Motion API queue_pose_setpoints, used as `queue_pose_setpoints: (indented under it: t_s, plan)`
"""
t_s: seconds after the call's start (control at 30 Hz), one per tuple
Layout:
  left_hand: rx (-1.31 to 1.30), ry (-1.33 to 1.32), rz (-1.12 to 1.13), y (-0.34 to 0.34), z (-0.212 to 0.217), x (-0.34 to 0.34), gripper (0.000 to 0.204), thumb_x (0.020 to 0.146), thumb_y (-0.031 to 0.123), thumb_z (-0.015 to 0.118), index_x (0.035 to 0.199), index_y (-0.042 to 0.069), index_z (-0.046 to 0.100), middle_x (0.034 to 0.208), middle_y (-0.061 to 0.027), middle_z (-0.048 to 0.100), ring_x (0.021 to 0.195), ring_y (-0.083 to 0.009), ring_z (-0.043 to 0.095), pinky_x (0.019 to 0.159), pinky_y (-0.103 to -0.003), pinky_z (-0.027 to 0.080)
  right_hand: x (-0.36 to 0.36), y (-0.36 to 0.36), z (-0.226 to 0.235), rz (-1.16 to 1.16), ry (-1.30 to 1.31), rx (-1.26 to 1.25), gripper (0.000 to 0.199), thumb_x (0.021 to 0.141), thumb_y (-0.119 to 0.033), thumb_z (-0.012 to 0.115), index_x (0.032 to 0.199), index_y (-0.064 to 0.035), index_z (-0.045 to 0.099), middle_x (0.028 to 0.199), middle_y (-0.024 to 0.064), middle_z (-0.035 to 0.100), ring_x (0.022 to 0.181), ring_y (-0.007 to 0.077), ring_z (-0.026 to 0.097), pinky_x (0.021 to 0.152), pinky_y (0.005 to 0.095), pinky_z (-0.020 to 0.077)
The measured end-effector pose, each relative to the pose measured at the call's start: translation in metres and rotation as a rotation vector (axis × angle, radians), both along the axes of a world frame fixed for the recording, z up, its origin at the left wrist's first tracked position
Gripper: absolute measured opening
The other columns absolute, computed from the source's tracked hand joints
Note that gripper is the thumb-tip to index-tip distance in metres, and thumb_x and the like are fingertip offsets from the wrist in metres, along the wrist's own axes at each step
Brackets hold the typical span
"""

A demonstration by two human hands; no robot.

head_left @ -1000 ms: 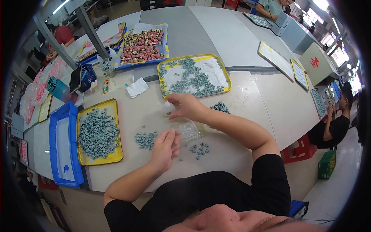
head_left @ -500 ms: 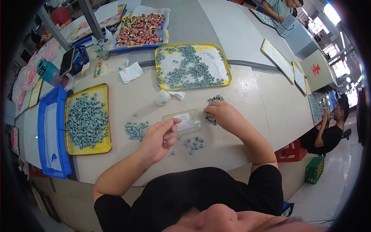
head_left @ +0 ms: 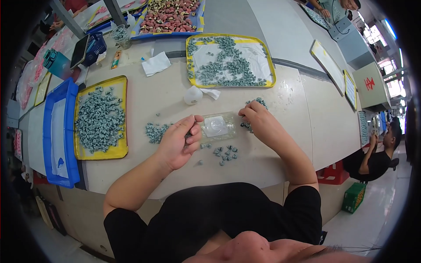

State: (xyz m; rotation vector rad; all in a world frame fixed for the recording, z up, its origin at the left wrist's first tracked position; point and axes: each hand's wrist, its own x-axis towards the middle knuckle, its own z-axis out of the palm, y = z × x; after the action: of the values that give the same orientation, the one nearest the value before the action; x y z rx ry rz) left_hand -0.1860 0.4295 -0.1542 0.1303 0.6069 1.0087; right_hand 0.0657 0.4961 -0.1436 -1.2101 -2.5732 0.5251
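Observation:
My left hand (head_left: 180, 141) is raised over the work table, thumb against curled fingers. Something small and dark seems tucked in it, too hidden to name. My right hand (head_left: 259, 122) reaches down at a dark-and-green cluster of small pieces (head_left: 259, 102), thumb and fingertips pinched together; what they hold is not visible. Between the hands lies a flat clear pouch (head_left: 226, 126) with a white round-marked patch. A small heap of grey-green pieces (head_left: 154, 132) is partly behind my left hand. Several loose pieces (head_left: 226, 154) lie nearer to me, below the pouch.
A yellow-rimmed tray heaped with grey-green pieces (head_left: 100, 120) stands left, beside a blue tray (head_left: 66, 131). Farther off are a white-lined tray (head_left: 272, 72), a white round bottle (head_left: 193, 95), a tissue (head_left: 156, 64) and a tray of pink pieces (head_left: 171, 17). Other people sit around.
The whole view has shifted, with the table lying higher in it. My left hand has drawn leftward off the pouch, uncovering more of it. My right hand stays at its cluster.

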Motion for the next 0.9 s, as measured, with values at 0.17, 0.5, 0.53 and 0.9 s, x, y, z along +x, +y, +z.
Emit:
queue_pose_setpoints:
  t_s: [0.17,0.5,0.53,0.9]
  plan:
    - [0.035,0.163,-0.052,-0.001,-0.005,0.004,0.025,0.096,0.017,0.046,0.112,-0.001,0.05,0.08,-0.0012,0.046,0.06,-0.0056,0.036,0.044,-0.016,0.028,-0.017,-0.002,-0.002,-0.126,0.31,-0.272,0.013,0.079,-0.005,0.064,0.092,-0.0029,0.062,0.086,0.0093,0.059,0.077,0.0259,0.059,0.068,0.0314,0.0502]
    - [0.09,0.184,0.042,-0.001,-0.012,0.006,0.015,0.093,0.013,0.052,0.104,0.004,0.053,0.083,-0.0029,0.051,0.062,-0.0069,0.037,0.049,-0.018,0.029,-0.024,0.003,-0.024,0.097,0.195,0.098,0.013,0.075,-0.006,0.066,0.088,-0.0037,0.063,0.086,0.01,0.06,0.078,0.0255,0.06,0.068,0.0324,0.0502]
    - [0.065,0.199,0.047,0.0,-0.013,0.006,0.012,0.092,0.014,0.053,0.1,0.005,0.053,0.081,-0.0029,0.051,0.061,-0.0069,0.036,0.048,-0.018,0.029,-0.024,0.002,-0.024,0.109,0.161,0.118,0.014,0.075,-0.006,0.066,0.088,-0.004,0.063,0.087,0.0097,0.06,0.078,0.0258,0.06,0.069,0.0328,0.0501]
    - [0.041,0.228,-0.119,-0.007,-0.023,0.003,0.021,0.096,0.023,0.047,0.096,0.003,0.051,0.074,-0.0004,0.048,0.055,-0.0061,0.032,0.046,-0.019,0.027,-0.036,-0.012,-0.024,0.174,0.297,0.46,0.02,0.069,-0.004,0.069,0.088,-0.002,0.062,0.09,0.008,0.061,0.073,0.0224,0.061,0.063,0.0326,0.0496]
